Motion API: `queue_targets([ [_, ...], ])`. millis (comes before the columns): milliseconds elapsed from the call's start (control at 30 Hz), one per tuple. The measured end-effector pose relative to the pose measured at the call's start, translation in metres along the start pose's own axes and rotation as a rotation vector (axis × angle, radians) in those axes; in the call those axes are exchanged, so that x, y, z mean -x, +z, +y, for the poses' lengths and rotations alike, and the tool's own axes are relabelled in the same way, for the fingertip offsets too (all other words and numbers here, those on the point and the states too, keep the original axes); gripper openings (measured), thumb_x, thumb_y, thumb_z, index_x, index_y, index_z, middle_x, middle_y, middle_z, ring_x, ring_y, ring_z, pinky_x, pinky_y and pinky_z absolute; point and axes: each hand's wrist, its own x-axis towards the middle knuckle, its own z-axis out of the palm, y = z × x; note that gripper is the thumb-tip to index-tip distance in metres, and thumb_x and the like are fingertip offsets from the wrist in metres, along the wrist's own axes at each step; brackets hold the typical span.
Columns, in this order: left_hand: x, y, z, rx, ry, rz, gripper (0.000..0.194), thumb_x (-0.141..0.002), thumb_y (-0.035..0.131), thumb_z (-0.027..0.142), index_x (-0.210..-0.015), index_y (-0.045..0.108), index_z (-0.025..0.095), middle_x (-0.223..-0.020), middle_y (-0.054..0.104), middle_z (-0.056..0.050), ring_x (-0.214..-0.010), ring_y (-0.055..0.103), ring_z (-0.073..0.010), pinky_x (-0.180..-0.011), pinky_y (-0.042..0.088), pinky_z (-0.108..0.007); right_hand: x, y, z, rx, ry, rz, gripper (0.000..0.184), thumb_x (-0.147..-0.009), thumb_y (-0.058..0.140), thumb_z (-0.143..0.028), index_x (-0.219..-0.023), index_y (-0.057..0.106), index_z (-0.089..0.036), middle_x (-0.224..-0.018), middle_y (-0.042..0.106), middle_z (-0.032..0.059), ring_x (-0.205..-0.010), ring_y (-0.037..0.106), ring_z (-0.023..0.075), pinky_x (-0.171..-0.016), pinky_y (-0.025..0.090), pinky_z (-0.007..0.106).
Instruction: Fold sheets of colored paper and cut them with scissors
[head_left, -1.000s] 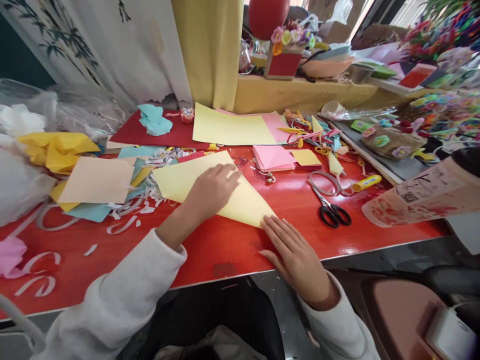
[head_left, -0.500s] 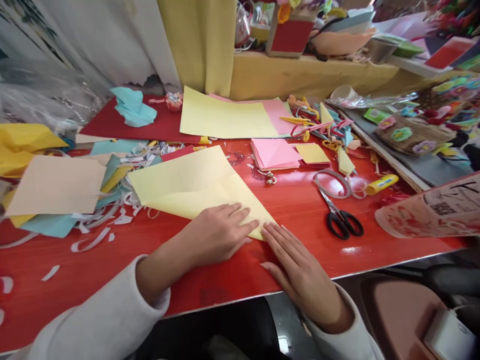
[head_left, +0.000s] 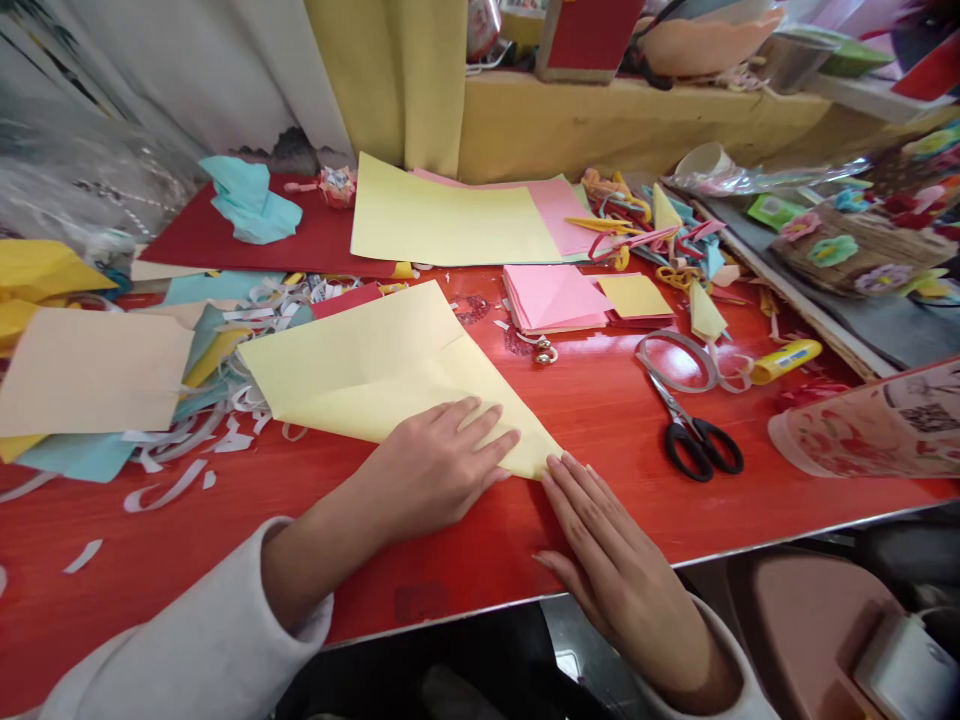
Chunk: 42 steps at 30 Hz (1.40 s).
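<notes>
A pale yellow sheet of paper (head_left: 360, 365), folded over along its near side, lies on the red table and narrows to a corner at the right. My left hand (head_left: 442, 465) rests flat on the folded part, fingers a little spread. At that right corner, my right hand (head_left: 615, 560) has its fingers stretched out, their tips touching the paper's edge; its thumb is held apart. Neither hand grasps anything. Right of the paper lie scissors with black handles (head_left: 701, 448), closed or nearly so.
Behind the sheet are stacked pink paper squares (head_left: 555, 297), a yellow square (head_left: 636, 296) and larger yellow paper (head_left: 450, 215). Paper scraps and a beige sheet (head_left: 94, 370) lie left. A tape ring (head_left: 679, 362), yellow tube (head_left: 786, 361) and printed cup (head_left: 862, 425) stand or lie right.
The camera view has shifted slightly, so things on the table appear lower or farther out. Both hands remain on the paper in nearly the same pose.
</notes>
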Motion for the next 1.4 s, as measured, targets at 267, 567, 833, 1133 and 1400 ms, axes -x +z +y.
queue_targets([
  [267, 0.0, 0.0, 0.001, 0.016, -0.014, -0.012, 0.035, -0.091, 0.036, 0.029, -0.118, 0.054, 0.017, -0.125, 0.054, -0.012, -0.115, 0.049, -0.0256, -0.094, 0.043, -0.04, 0.012, 0.002, -0.007, 0.054, 0.065, 0.003, 0.056, -0.089, 0.044, -0.033, -0.133, 0.034, 0.0, -0.131, 0.047, 0.019, -0.128, 0.035, 0.0283, -0.096, 0.043, 0.044],
  [567, 0.001, -0.001, 0.002, 0.027, -0.024, -0.027, 0.035, -0.091, 0.035, 0.03, -0.117, 0.055, 0.017, -0.124, 0.055, -0.011, -0.114, 0.05, -0.026, -0.093, 0.044, -0.04, 0.011, 0.004, -0.008, 0.07, 0.083, -0.008, 0.059, -0.091, 0.04, -0.033, -0.138, 0.025, -0.002, -0.131, 0.047, 0.0177, -0.126, 0.038, 0.027, -0.095, 0.043, 0.042],
  [833, 0.001, 0.0, 0.002, 0.037, -0.016, -0.026, 0.035, -0.091, 0.035, 0.03, -0.118, 0.053, 0.017, -0.125, 0.054, -0.012, -0.116, 0.049, -0.0261, -0.094, 0.044, -0.04, 0.011, 0.003, -0.009, 0.067, 0.104, -0.011, 0.059, -0.091, 0.04, -0.032, -0.139, 0.022, -0.004, -0.132, 0.046, 0.0157, -0.127, 0.037, 0.0262, -0.096, 0.042, 0.04],
  [1133, 0.001, 0.0, 0.003, 0.065, -0.04, -0.043, 0.038, -0.091, 0.034, 0.035, -0.119, 0.053, 0.017, -0.128, 0.052, -0.011, -0.12, 0.044, -0.0258, -0.098, 0.04, -0.04, 0.013, 0.005, -0.009, 0.063, 0.114, -0.009, 0.059, -0.09, 0.04, -0.032, -0.14, 0.022, -0.005, -0.133, 0.046, 0.0154, -0.128, 0.035, 0.0264, -0.098, 0.041, 0.042],
  [1400, -0.005, 0.007, -0.003, 0.055, -0.212, -0.025, 0.04, -0.092, 0.033, 0.029, -0.121, 0.051, 0.01, -0.126, 0.053, -0.013, -0.117, 0.046, -0.0235, -0.096, 0.043, -0.038, 0.012, 0.007, -0.01, 0.058, 0.12, 0.0, 0.057, -0.089, 0.044, -0.027, -0.139, 0.026, -0.006, -0.132, 0.047, 0.0152, -0.125, 0.04, 0.0257, -0.099, 0.04, 0.042],
])
